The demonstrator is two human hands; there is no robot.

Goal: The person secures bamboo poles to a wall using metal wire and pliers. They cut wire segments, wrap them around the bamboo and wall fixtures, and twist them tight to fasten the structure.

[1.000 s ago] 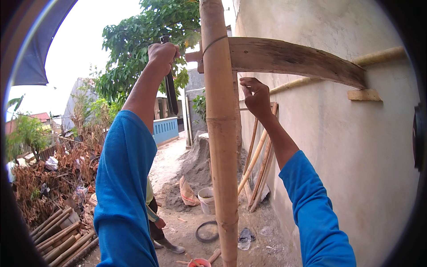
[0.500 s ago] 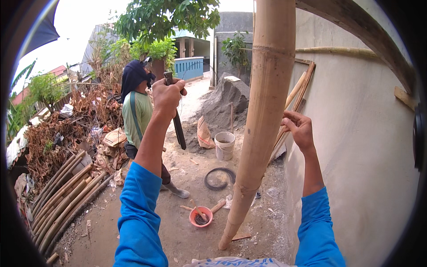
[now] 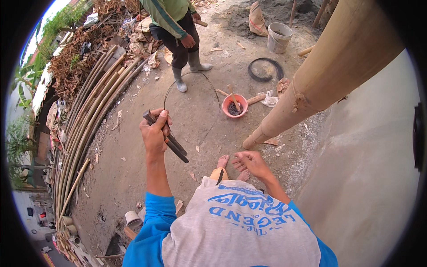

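Observation:
My left hand (image 3: 154, 131), in front of me over the bare ground, is closed round a pair of dark pincers (image 3: 176, 149). The two handles point down to the right. From the same hand a thin wire (image 3: 192, 74) arcs out in a wide loop; its far end fades against the soil. My right hand (image 3: 254, 165) is low in front of my shirt, close to the foot of a thick bamboo pole (image 3: 307, 91). Its fingers are loosely bent and apart, and I see nothing in them. The pole leans up to the right.
An orange bowl (image 3: 235, 106) of small dark pieces with a hammer-like handle sits ahead. Beyond lie a coil of black wire (image 3: 265, 70) and a white bucket (image 3: 279, 37). A co-worker in boots (image 3: 179, 80) stands ahead left. Bamboo poles (image 3: 95, 104) lie left; a wall (image 3: 360, 147) rises right.
My view has tipped down. Both hands have come down from raised positions beside the bamboo pole; the left still grips the pincers. The right hand's fingers have loosened from a pinch.

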